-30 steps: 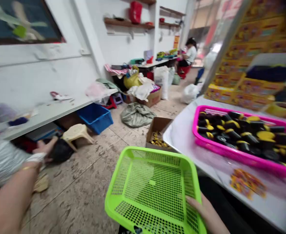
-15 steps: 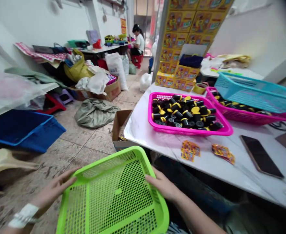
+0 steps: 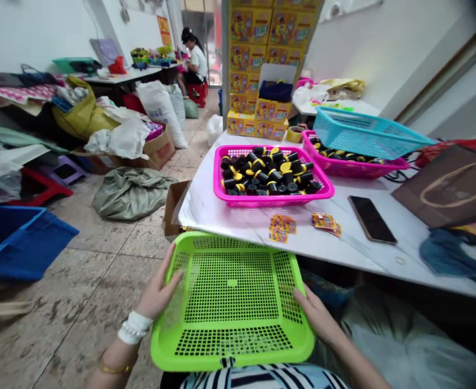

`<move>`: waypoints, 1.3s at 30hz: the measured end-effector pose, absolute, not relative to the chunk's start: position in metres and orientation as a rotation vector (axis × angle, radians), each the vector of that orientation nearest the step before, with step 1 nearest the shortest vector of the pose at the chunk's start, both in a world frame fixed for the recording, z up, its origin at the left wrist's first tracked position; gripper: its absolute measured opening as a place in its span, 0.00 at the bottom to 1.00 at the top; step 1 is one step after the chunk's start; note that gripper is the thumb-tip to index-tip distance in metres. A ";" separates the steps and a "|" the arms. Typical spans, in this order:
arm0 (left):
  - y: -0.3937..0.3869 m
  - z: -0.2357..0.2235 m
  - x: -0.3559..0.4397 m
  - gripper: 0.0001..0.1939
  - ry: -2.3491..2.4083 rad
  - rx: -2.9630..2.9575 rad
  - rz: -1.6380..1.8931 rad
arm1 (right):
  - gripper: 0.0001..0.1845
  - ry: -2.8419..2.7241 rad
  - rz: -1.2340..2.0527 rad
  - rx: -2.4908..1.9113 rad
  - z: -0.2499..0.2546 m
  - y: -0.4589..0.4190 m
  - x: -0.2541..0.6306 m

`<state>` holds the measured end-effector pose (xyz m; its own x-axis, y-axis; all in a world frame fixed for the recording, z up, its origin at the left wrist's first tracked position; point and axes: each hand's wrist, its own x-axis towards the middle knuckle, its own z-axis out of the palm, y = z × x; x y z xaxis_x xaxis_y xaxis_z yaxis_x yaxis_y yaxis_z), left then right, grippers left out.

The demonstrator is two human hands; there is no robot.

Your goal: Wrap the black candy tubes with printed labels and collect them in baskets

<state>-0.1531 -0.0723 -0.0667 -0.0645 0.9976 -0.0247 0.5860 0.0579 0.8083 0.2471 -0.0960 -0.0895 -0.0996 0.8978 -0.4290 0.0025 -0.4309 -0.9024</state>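
Observation:
A light-green plastic mesh basket (image 3: 232,302) with nothing in it sits level in front of my body, its far rim at the table edge. My left hand (image 3: 159,292) grips its left rim, thumb over the inside. On the opposite rim my right hand (image 3: 314,310) is closed, with the thumb on top and the other fingers hidden below. Just beyond, a pink basket (image 3: 274,200) full of black canisters with yellow lids (image 3: 262,175) stands on the white table (image 3: 205,202). Small orange printed cards (image 3: 282,227) lie in front of it.
On the table are a phone (image 3: 371,219), a brown paper bag (image 3: 450,186), and a blue basket (image 3: 367,132) resting on another pink one. Yellow printed boxes (image 3: 249,70) are stacked behind. A blue crate (image 3: 22,243) and a grey-green sack (image 3: 132,192) are on the floor; a person (image 3: 195,62) sits far back.
My left hand has come from the far left to the green basket's left rim. The view has swung right, and the basket now sits squarely before me at the table.

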 end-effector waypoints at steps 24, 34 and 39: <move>-0.042 -0.071 -0.114 0.34 2.023 1.885 0.578 | 0.11 -1.726 0.217 -1.331 -0.001 -0.011 0.317; -0.053 -0.072 -0.113 0.40 2.028 1.806 0.677 | 0.11 -1.926 -0.247 -1.292 0.061 0.088 0.300; -0.045 -0.077 -0.149 0.35 1.912 2.010 0.613 | 0.24 -2.237 -0.307 -1.783 0.079 0.143 0.303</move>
<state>-0.1490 -0.0451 -0.0775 0.0234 0.9948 0.0993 0.8669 -0.0697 0.4936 0.3027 0.1433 0.0787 -0.2104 0.9192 0.3329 0.9749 0.2227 0.0014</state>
